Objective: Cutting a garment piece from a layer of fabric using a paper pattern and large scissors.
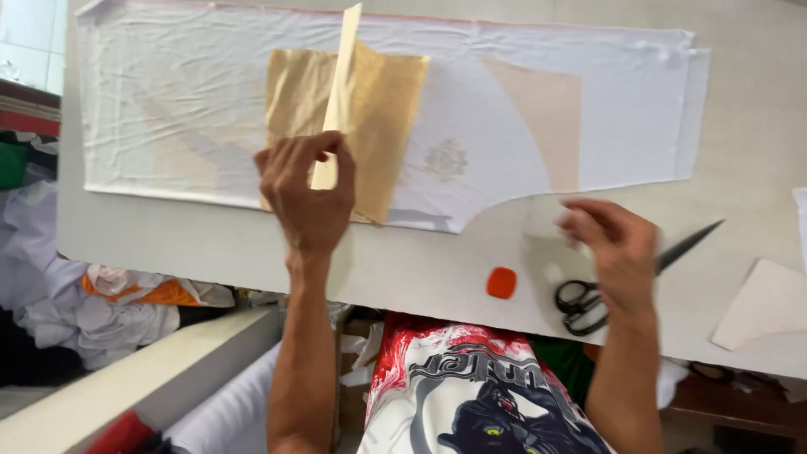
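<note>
Our left hand (307, 189) pinches a long, narrow cream paper strip (340, 88) that stands upright over a shiny gold foil sheet (382, 118) lying on a white cut fabric panel (193, 92) on the pale desk (403, 265). Our right hand (614, 248) hovers blurred above black-handled scissors (584, 303) near a small orange block (501, 282); we cannot tell whether its grip holds anything.

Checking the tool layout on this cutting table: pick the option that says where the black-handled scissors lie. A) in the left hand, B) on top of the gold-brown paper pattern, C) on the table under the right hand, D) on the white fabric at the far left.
C: the scissors lie on the table beneath the right hand, their blade pointing away to the right, while the left hand pinches a paper strip.
</note>
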